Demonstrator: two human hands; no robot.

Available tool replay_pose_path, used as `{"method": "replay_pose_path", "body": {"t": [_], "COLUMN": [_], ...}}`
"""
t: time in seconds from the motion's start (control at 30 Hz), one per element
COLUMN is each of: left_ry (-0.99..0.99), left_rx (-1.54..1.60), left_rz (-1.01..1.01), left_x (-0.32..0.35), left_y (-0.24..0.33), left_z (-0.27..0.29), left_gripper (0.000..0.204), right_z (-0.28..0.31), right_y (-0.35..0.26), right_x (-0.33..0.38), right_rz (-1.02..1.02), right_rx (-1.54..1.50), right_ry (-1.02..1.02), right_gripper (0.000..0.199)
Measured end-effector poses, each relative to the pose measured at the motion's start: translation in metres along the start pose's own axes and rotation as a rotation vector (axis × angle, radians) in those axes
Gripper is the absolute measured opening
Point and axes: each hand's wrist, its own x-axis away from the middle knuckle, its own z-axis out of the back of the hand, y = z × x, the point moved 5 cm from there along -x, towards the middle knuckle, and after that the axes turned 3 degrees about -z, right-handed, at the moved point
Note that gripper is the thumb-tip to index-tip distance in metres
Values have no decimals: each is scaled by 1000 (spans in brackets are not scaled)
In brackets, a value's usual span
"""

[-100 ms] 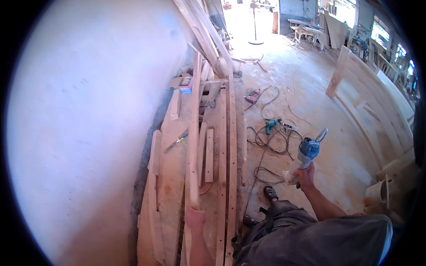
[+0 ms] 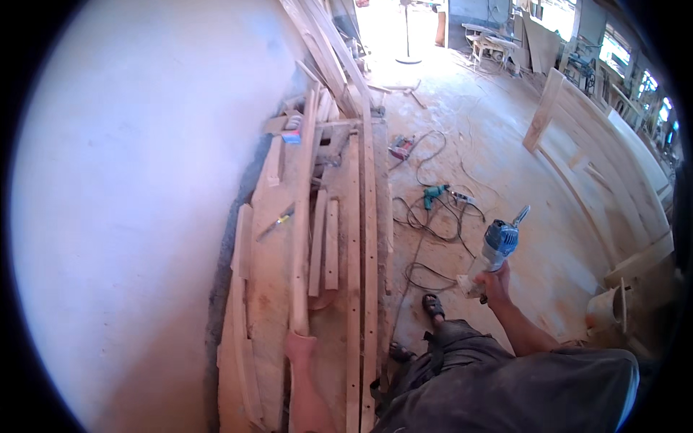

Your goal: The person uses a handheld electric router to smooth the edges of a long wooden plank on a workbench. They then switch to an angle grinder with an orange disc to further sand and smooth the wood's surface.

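My left hand point(image 2: 301, 348) is closed round the near end of a long wooden bar point(image 2: 302, 238), which stretches away from me over the bench. Its fingers are only partly visible. In my right hand point(image 2: 495, 281) is a power tool point(image 2: 499, 242) with a blue motor housing and a pale grey body, probably a trim router. I hold it off to the right, above the floor. Beside the bar lie two short wooden strips point(image 2: 331, 245) and a yellow-handled tool with a long, thin end point(image 2: 276, 224). Long battens with small dark holes point(image 2: 371, 289) run along the bench's right edge.
On the floor lie a green drill point(image 2: 434, 193), a red power tool point(image 2: 401, 147) and tangled black cords point(image 2: 456, 231). Wooden planks point(image 2: 317, 43) lean at the far left by the white wall point(image 2: 144, 180). A wooden frame point(image 2: 599, 159) stands right, near a bucket point(image 2: 605, 312).
The whole view has shifted slightly left and up. My left hand and the near end of the bar have moved a little left over the bench. Both hands keep their holds.
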Motion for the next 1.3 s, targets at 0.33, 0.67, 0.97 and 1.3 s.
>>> {"method": "replay_pose_path", "body": {"t": [0.33, 0.67, 0.97, 1.3], "left_ry": [477, -135, -370, -540], "left_rx": [-122, -4, 807, 537], "left_rz": [-347, -296, 220, -3], "left_x": [42, 87, 65, 108], "left_y": [11, 70, 13, 165], "left_z": [-47, -139, -119, -69], "left_gripper": [48, 65, 43, 38], "right_z": [51, 72, 93, 86], "right_y": [20, 36, 55, 71], "right_x": [1, -36, -89, -101], "right_rz": [-77, -267, -331, -399], "right_rx": [65, 37, 70, 153], "right_ry": [106, 192, 197, 169], "right_gripper": [57, 53, 59, 61]}}
